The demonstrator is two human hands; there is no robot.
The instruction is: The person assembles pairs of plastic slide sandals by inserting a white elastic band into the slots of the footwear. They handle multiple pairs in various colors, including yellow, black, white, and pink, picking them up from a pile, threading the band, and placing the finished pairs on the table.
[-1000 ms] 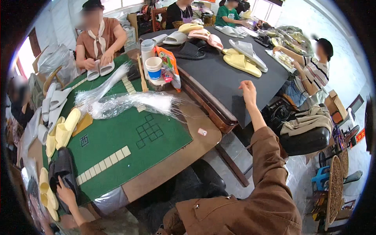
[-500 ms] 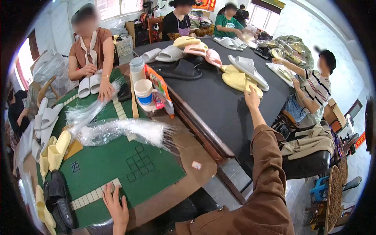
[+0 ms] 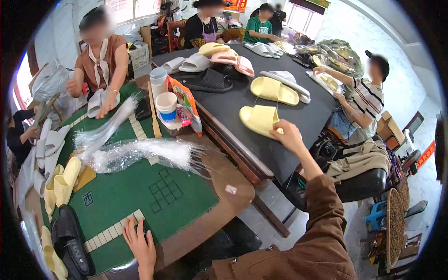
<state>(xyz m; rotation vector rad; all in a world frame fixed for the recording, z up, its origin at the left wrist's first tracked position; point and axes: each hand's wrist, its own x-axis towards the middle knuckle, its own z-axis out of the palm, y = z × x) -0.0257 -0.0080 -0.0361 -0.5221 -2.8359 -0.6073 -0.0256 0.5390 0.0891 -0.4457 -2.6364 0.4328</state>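
My right hand (image 3: 288, 136) pinches one end of a pale yellow slipper (image 3: 258, 117) above the dark table. Behind it lies a second yellow slipper (image 3: 274, 90), and thin strands run between the two. A grey slipper (image 3: 291, 84) rests just past that pair. My left hand (image 3: 140, 242) lies with fingers spread at the near edge of the green mat (image 3: 191, 207), its fingertips at the end of a row of pale tiles (image 3: 112, 232). Black slippers (image 3: 71, 240) and yellow slippers (image 3: 66, 182) line the mat's left side.
Bundles of clear plastic strands (image 3: 144, 156) spread over the mat. A paper cup (image 3: 166, 107) and an orange package (image 3: 185, 100) stand by the dark table's edge (image 3: 233, 149). Several people sit around; one (image 3: 109, 60) handles grey slippers. A black seat (image 3: 357, 184) is at right.
My right hand has drawn one yellow slipper off the pair, toward me and to the left. My left hand stays put. The person across now bends over the grey slippers.
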